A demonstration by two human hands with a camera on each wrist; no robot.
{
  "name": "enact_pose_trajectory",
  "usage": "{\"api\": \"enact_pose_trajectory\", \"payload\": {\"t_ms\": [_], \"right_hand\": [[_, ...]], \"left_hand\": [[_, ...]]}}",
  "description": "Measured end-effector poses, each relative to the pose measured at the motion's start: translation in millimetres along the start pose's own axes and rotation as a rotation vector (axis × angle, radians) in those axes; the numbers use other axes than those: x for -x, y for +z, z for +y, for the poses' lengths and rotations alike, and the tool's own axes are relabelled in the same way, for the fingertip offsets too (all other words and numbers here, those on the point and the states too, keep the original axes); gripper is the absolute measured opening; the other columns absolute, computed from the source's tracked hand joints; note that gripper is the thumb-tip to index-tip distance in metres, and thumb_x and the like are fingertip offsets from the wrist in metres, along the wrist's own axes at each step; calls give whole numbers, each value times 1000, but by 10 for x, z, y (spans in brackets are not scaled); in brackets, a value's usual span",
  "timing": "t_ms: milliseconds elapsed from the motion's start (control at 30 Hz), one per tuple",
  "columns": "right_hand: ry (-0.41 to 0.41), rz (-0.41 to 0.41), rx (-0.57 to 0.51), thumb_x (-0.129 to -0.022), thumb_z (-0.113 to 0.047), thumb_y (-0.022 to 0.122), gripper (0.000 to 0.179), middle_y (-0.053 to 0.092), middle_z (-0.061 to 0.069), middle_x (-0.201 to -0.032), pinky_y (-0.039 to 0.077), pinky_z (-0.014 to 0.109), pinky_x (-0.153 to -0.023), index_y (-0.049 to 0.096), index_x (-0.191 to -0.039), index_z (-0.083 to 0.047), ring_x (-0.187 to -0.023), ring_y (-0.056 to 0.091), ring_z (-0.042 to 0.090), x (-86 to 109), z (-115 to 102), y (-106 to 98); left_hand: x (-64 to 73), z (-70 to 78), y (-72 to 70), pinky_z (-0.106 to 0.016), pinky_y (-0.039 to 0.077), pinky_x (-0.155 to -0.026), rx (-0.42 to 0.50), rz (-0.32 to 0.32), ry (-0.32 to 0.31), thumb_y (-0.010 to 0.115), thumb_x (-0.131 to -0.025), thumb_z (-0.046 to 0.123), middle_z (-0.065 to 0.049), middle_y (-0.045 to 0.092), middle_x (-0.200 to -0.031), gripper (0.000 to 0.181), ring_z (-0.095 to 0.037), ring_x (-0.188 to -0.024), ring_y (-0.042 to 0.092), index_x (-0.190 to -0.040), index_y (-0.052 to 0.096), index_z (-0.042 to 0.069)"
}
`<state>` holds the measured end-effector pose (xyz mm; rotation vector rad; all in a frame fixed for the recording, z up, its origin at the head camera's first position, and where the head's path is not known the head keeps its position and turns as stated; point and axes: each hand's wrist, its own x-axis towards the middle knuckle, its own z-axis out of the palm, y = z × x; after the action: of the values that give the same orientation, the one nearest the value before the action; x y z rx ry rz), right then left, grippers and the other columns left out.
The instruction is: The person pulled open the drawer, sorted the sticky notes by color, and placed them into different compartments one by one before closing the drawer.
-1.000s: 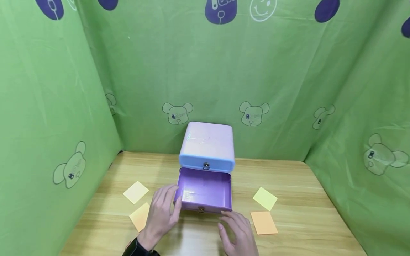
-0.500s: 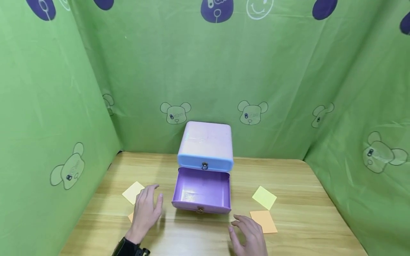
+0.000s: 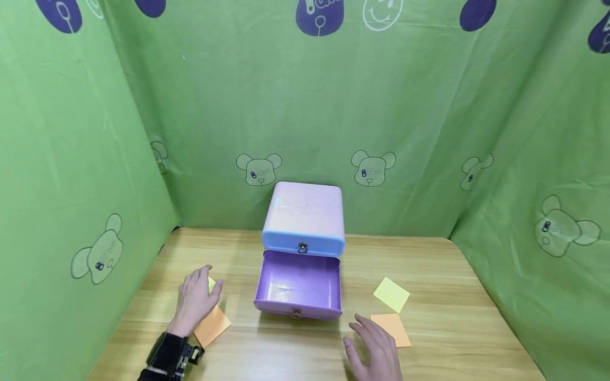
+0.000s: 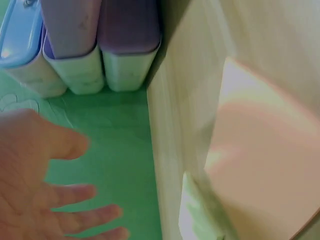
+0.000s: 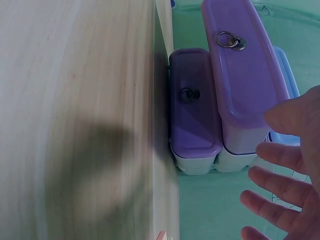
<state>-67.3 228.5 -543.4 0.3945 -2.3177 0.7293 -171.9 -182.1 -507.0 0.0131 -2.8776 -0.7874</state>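
Note:
My left hand (image 3: 195,299) hovers over the yellow sticky note (image 3: 211,284) on the left, covering most of it. Its fingers are spread and hold nothing, as the left wrist view also shows. Just below lies an orange sticky note (image 3: 213,327), partly under the wrist. In the middle stands a small drawer cabinet (image 3: 305,209) with a pulled-out purple drawer (image 3: 302,280), whose inside is bare. My right hand (image 3: 376,349) is held with relaxed fingers to the right of the drawer front, overlapping the edge of the right orange note (image 3: 392,328).
A second yellow note (image 3: 392,295) lies at the right, above the orange one. In the right wrist view a lower purple drawer (image 5: 192,112) is closed beneath the pulled-out one. Green cloth (image 3: 305,106) hangs behind and on both sides of the wooden table (image 3: 452,317).
My left hand has left the drawer's left edge and moved left to above the yellow note. My right hand has drawn back a little to the right. The drawer stays pulled out.

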Motion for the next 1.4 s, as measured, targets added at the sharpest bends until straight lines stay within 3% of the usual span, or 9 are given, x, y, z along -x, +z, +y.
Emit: {"api": "enact_pose_trajectory", "payload": {"t_ms": [233,467,633,1100,1400], "right_hand": [[23,-3,6,-70,-10,83,48,70,17,-127,40,42,-96,71,-116,-7,-113,62,34,4,20,-23],[-25,50,12,-68,-11,83,51,71,15,-127,40,37,-94,72,-117,-9,-109,65,34,8,56,-31],[18,19,21,-68,-9,83,52,71,16,-128,40,35,-94,71,-120,-8,-111,64,33,21,26,-54],[64,-22,12,-71,-6,83,54,69,16,-130,43,37,-94,70,-123,-9,-113,63,32,28,-8,-56],[92,-59,2,-69,-5,85,54,69,16,-131,43,30,-98,71,-121,-9,-113,64,31,47,10,-11]], "left_hand": [[-150,-169,-66,-76,37,-105,-64,-151,-38,60,-99,33,-41,41,-148,68,-59,-134,42,-148,36,-9],[-192,-323,-43,-79,41,-97,-93,-204,-24,65,-96,30,-43,43,-143,63,-64,-127,43,-146,44,-4],[-182,-406,6,-79,44,-93,-83,-266,-1,65,-96,28,-44,43,-141,56,-65,-122,46,-144,50,5],[-235,-504,44,-64,54,-77,-156,-240,-6,81,-84,27,-33,60,-123,56,-49,-107,58,-133,61,7],[-233,-528,68,-64,56,-76,-208,-213,60,74,-90,30,-38,58,-122,50,-52,-106,58,-133,62,7]]}}
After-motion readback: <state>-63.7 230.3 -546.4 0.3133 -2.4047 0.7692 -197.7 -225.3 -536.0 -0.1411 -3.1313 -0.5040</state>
